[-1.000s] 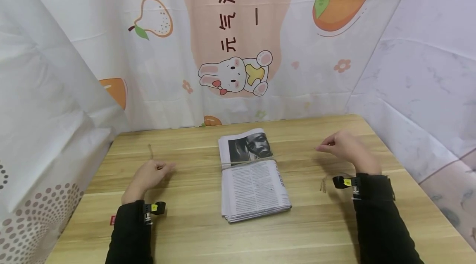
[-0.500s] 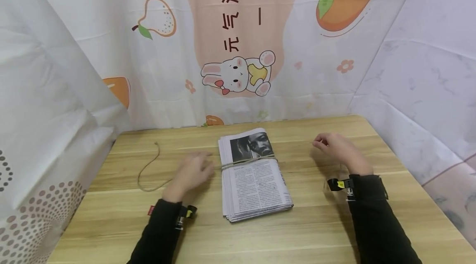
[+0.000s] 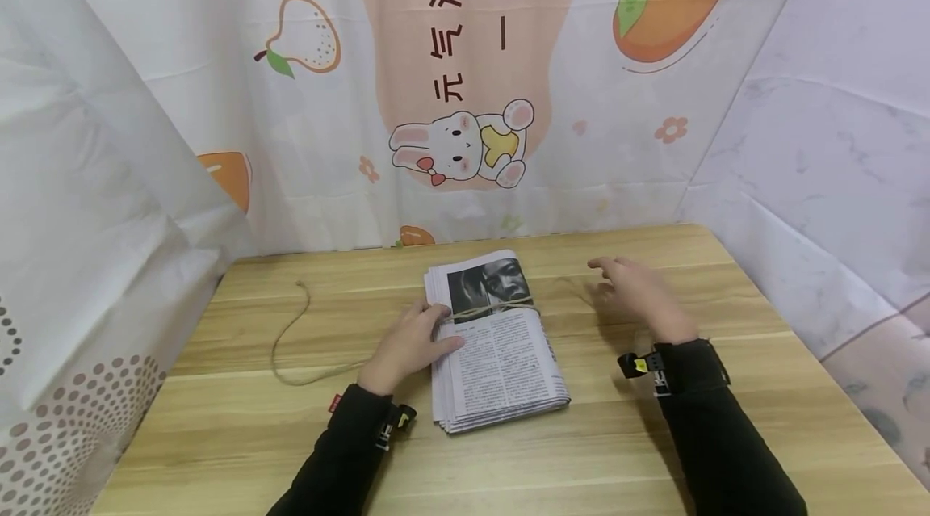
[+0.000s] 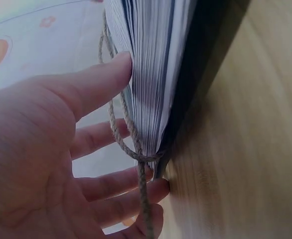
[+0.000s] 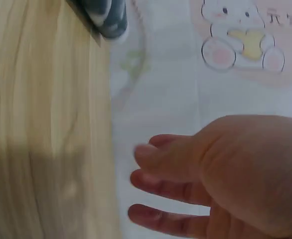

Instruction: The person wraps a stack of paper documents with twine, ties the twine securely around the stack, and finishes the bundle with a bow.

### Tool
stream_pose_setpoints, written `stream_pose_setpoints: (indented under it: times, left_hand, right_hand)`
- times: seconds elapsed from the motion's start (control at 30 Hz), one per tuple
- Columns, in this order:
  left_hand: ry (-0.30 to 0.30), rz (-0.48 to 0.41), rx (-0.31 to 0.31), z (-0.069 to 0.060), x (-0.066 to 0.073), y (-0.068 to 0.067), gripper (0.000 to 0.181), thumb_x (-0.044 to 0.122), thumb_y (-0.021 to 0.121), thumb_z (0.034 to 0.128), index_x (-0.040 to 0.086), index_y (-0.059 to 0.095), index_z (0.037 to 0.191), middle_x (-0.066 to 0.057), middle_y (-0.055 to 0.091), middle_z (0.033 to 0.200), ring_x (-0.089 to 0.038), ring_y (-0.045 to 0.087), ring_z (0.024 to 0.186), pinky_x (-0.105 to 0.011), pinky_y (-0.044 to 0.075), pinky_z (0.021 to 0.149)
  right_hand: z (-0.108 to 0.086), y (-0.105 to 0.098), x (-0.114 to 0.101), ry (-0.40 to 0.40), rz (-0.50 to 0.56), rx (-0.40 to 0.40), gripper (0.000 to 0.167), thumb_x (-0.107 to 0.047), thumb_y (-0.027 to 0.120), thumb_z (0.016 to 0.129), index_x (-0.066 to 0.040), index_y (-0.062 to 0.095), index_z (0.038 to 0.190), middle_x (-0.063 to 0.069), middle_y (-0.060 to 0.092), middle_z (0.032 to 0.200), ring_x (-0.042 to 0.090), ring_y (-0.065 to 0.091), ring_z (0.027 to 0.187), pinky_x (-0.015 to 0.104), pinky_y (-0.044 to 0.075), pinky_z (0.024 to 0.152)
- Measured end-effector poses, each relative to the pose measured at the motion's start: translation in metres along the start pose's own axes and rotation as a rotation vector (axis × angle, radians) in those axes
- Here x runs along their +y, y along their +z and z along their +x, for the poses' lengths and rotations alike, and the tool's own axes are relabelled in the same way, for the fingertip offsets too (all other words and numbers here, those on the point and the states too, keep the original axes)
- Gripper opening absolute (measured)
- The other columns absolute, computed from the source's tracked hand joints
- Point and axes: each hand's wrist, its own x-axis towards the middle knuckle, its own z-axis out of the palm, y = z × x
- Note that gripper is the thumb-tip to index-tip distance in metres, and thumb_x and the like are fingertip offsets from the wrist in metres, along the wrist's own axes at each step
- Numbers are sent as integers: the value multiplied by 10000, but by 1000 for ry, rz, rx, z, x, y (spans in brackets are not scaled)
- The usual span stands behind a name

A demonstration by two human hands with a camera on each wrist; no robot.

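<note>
A folded stack of newspapers [image 3: 501,375] lies on the wooden table with twine [image 3: 479,312] running across its upper half. My left hand [image 3: 409,345] rests at the stack's left edge, fingers loosely spread. In the left wrist view, the thumb [image 4: 93,82] touches the paper edge beside a twine loop [image 4: 117,130], and the other fingers reach behind the twine. To the right of the stack, my right hand [image 3: 635,294] hovers over the table, fingers relaxed and apart; nothing shows between them in the right wrist view.
A loose twine tail [image 3: 274,350] curves over the table left of the stack. Another faint twine end [image 3: 576,284] lies between the stack and the right hand. A printed curtain [image 3: 312,144] hangs behind the table [image 3: 465,476].
My left hand has moved right from the table's left side to the newspapers, leaving the twine tail behind. My right hand has shifted slightly left, its fingers loosening, and the twine across the stack has slackened.
</note>
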Motion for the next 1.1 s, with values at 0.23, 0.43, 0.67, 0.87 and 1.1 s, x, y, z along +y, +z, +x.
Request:
stream_pose_setpoints:
  times: [0.23,0.43,0.67,0.87,1.1]
  left_hand:
    - [29,6,-5,-1,0,-1,507,383,737,936,77,646,1330,-192,593,1293,-347,586,1153,-511,483,964]
    - [110,9,-22,3,-4,-2,469,310,715,965,49,624,1344,-201,618,1312,-366,585,1220,-517,463,1020]
    - [122,-36,-54,9,-12,-2,473,270,708,974,53,602,1381,-156,610,1357,-318,570,1258,-491,447,1048]
    - [130,-58,-32,8,-16,-4,366,178,672,994,37,638,1330,-177,606,1362,-349,548,1290,-504,426,1073]
    - [81,-65,36,7,-22,-4,301,-94,552,966,-12,669,1231,-174,692,1191,-335,649,1133,-477,509,974]
  right_hand:
    - [11,20,-39,-262,93,-118,510,-189,679,987,18,531,1430,301,512,1413,486,488,1292,610,406,1049]
    - [14,29,-54,-250,204,-242,465,-175,601,1039,61,512,1430,196,691,956,293,649,818,414,517,784]
    - [14,30,-48,-272,206,-179,293,-97,590,1032,29,666,1285,162,716,1153,262,683,1019,440,548,861]
    - [11,28,-43,-302,229,-196,287,-82,580,1035,28,667,1285,33,699,836,79,559,691,305,465,664]
    - [11,27,-40,-286,322,-265,321,-116,557,1054,40,633,1324,-5,632,683,61,486,549,244,398,565]
